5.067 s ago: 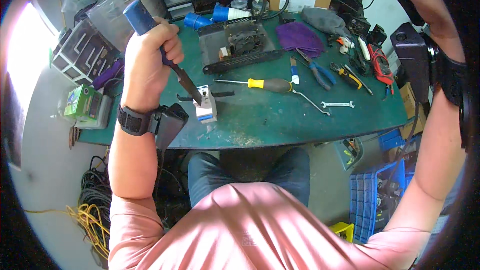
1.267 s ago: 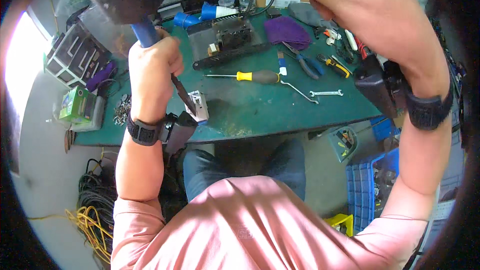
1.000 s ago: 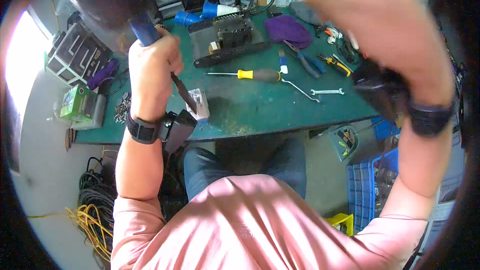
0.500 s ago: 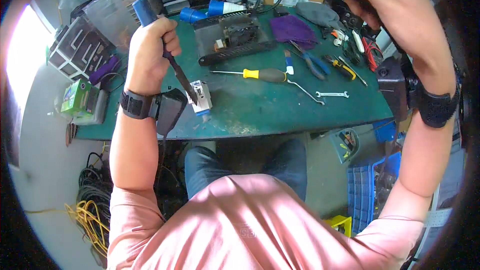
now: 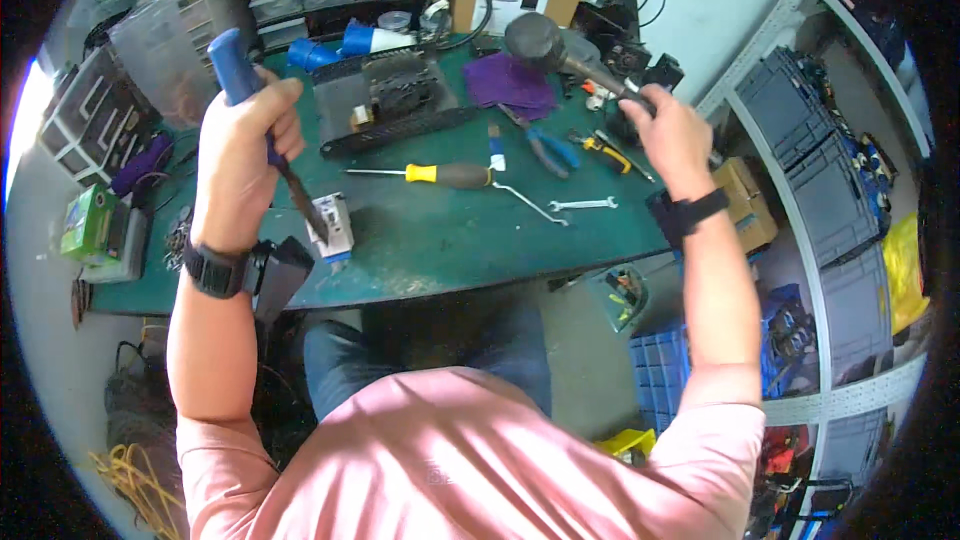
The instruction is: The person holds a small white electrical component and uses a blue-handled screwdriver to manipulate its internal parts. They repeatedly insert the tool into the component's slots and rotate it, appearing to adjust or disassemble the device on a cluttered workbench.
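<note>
Workbench seen from above the seated person, read from left to right.

At the far left edge of the green surface [image 5: 430,240] lies a small green box [image 5: 88,223], with grey drawer cabinets [image 5: 95,120] behind it.

The left hand [image 5: 240,155] is closed in a fist around the blue handle of a chisel-like tool [image 5: 262,125]. Its dark shaft slants down and to the right, and the tip rests on, or just at, the top of a small white and grey electrical module [image 5: 332,227] standing near the front edge of the surface. A black watch sits on that wrist.

Toward the middle lie 1 yellow-handled screwdriver [image 5: 440,175], a dark finned block [image 5: 395,95] on its tray, a purple cloth [image 5: 510,85], blue-handled pliers [image 5: 548,148] and 1 small spanner [image 5: 583,205].

At the right, the right hand [image 5: 675,135] is clenched on the shaft of a hammer [image 5: 560,50], whose dark head is raised over the back of the surface, well apart from the chisel-like tool.

Step in hand, as judged: the tool is set on the module and the hammer is cocked for a blow. The next move calls for the hammer head to land squarely on the blue handle's end, clear of the left thumb and knuckles. The left hand must keep the tip seated, since the module stands loose and could skid or tip toward the edge.
</note>
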